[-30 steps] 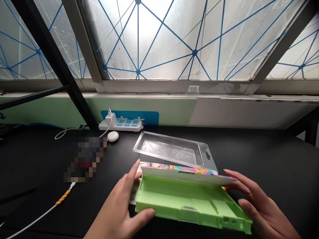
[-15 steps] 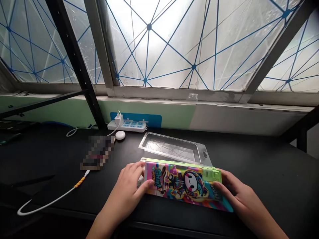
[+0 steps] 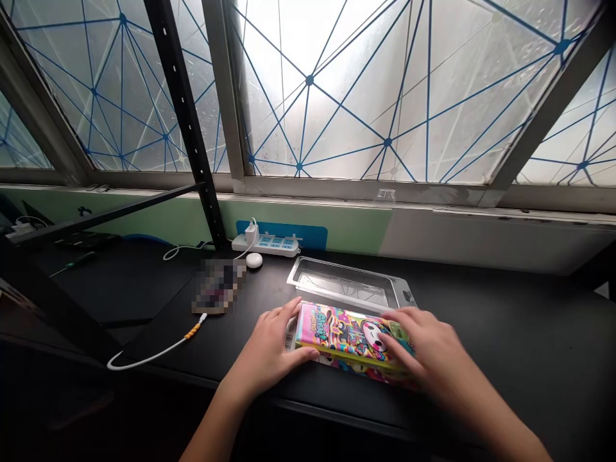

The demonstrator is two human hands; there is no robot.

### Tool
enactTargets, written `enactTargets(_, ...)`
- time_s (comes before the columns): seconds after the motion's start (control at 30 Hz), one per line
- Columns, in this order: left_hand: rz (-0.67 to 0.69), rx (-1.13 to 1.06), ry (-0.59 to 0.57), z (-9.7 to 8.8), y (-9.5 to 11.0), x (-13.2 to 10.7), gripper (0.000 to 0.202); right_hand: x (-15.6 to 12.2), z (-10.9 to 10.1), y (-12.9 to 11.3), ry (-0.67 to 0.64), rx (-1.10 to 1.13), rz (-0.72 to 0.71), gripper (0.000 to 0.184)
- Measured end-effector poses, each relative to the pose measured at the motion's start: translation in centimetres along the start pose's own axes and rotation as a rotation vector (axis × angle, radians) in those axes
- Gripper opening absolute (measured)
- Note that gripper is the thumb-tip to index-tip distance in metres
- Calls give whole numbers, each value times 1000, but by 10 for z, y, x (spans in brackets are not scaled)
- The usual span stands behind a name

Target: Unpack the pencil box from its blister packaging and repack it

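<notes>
Item: one pencil case [image 3: 344, 333], oblong, lid down. Location: lower centre of the frame, slightly right, long side running nearly across, right end a little lower; whether it rests fully on the table [image 3: 505, 340] cannot be told.

Finish: glossy-looking lid, pink at the left end, crowded with multicoloured cartoon print; teal-blue bubble lettering at left, too small to read surely; toward the right, a round white cartoon face with dark eyes. Yellow-green band along the front edge; darker multicoloured print on the side below. Green patch at the lid's right end, partly covered.

Holding: left grip [image 3: 272, 340] grasping the left end, thumb at the front; right grip [image 3: 428, 340] grasping the right end, digits across the lid.

Adjacent: clear plastic tray [image 3: 344, 290], just beyond the case.
</notes>
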State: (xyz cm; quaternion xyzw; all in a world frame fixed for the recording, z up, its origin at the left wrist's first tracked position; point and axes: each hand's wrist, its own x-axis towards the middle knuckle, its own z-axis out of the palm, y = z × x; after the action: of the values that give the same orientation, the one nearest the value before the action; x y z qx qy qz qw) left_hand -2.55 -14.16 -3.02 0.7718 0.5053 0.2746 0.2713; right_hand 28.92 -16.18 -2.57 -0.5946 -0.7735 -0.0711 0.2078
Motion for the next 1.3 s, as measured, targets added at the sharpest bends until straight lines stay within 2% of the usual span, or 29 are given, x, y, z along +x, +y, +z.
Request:
enactTargets(0.1,11,-31,15,-2,-1,1,86,22,11,-36,-99,25,20,33)
enactTargets(0.2,34,-36,-6,-4,-4,2,87,33,20,-54,-116,25,55,30)
enactTargets(0.4,12,10,-81,-5,-10,3,91,32,20,-55,-74,-1,64,20)
enactTargets(0.53,7,10,-90,-2,-14,5,92,28,21,-57,-7,-20,62,18)
enactTargets(0.77,-34,43,-113,-1,-13,8,94,32,24,-58,190,-5,46,22)
enactTargets(0.83,24,-13,-115,-4,-13,9,86,30,19,-59,256,13,28,23)
enactTargets(0.9,124,-106,-146,-7,-15,9,73,21,13,-62,323,35,3,24)
enactTargets(0.97,157,-184,-152,-9,-17,9,76,3,8,-66,407,80,-30,22)
enactTargets(1.07,56,-185,-101,-9,-19,8,76,-34,6,-67,523,178,-24,20)
enactTargets(1.13,15,-147,-96,-8,-19,9,69,-57,7,-58,575,268,86,23)
enactTargets(1.2,11,-103,-100,-8,-18,9,63,-74,5,-42,527,436,271,32)
enactTargets(1.27,9,-52,-92,-8,-16,9,61,-84,-2,-23,323,660,408,34)
enactTargets(1.3,3,-23,-88,-9,-16,8,61,-86,-8,-14,192,765,422,33)
